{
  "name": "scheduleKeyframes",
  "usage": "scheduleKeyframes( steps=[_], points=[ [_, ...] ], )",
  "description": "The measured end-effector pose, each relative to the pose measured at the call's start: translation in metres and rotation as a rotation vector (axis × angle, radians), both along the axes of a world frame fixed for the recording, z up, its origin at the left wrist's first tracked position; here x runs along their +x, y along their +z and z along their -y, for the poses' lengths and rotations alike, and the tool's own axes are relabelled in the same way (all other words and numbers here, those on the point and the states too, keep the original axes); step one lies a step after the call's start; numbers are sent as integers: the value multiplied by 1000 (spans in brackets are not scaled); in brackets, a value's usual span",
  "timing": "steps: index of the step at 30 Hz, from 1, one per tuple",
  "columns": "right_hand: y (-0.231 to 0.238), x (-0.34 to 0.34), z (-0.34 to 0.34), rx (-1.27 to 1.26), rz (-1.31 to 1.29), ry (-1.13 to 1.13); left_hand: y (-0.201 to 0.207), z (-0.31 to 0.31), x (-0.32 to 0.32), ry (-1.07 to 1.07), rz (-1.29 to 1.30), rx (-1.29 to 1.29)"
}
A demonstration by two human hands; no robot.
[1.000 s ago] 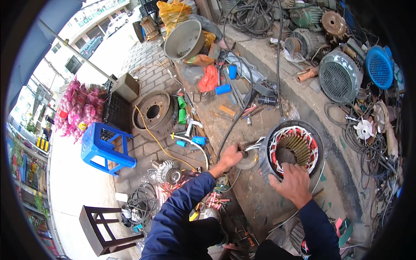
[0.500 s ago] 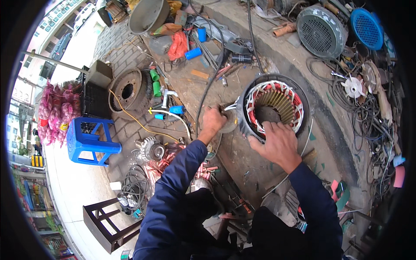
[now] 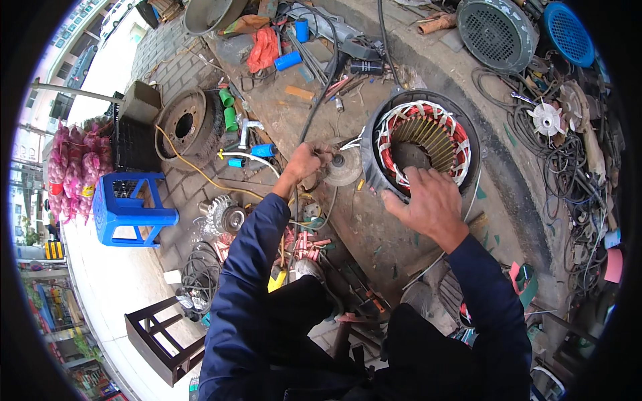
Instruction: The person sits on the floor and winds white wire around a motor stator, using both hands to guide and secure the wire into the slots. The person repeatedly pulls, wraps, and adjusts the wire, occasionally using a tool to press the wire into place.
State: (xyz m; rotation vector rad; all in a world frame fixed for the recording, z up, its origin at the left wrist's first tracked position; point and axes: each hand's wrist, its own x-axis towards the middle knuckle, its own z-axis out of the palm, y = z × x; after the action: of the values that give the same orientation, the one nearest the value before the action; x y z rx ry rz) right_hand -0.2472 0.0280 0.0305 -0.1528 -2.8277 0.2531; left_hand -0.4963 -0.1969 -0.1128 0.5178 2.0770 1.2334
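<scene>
A motor stator (image 3: 463,150) stands with its bore facing up, its red windings laced with white cord and set in a dark round housing. My right hand (image 3: 431,206) grips its near rim, fingers curled over the winding edge and thumb along the outside. White lead wires (image 3: 353,143) come out of the housing's left side. My left hand (image 3: 304,164) is closed, left of those leads and by a black cable (image 3: 322,100); what its fingers hold is hidden. Beside its fingertips lies a flat grey disc (image 3: 342,175) with a dark centre hub.
Blue cylinders (image 3: 288,61), green rolls (image 3: 231,119) and a rusty wheel rim (image 3: 186,127) lie to the left. A blue stool (image 3: 130,210) stands beyond them. Copper-coloured scraps (image 3: 309,248) lie near my knees. A grey fan cover (image 3: 496,37) and tangled cables (image 3: 558,177) fill the right side.
My left hand has moved left, away from the lead wires, uncovering more of the grey disc. My right hand has stayed on the stator's rim. The view has shifted slightly.
</scene>
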Motion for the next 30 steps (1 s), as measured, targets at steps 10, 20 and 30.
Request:
scheduleKeyframes(
  steps=[10,20,30],
  points=[
    [0,1,-1,16,67,8,-5,-8,15,-246,-895,-254],
    [-1,0,-1,-2,98,15,-5,8,1,-379,-924,-255],
    [-3,-4,0,34,-21,76,-47,-10,-23,143,241,-219]
  ],
)
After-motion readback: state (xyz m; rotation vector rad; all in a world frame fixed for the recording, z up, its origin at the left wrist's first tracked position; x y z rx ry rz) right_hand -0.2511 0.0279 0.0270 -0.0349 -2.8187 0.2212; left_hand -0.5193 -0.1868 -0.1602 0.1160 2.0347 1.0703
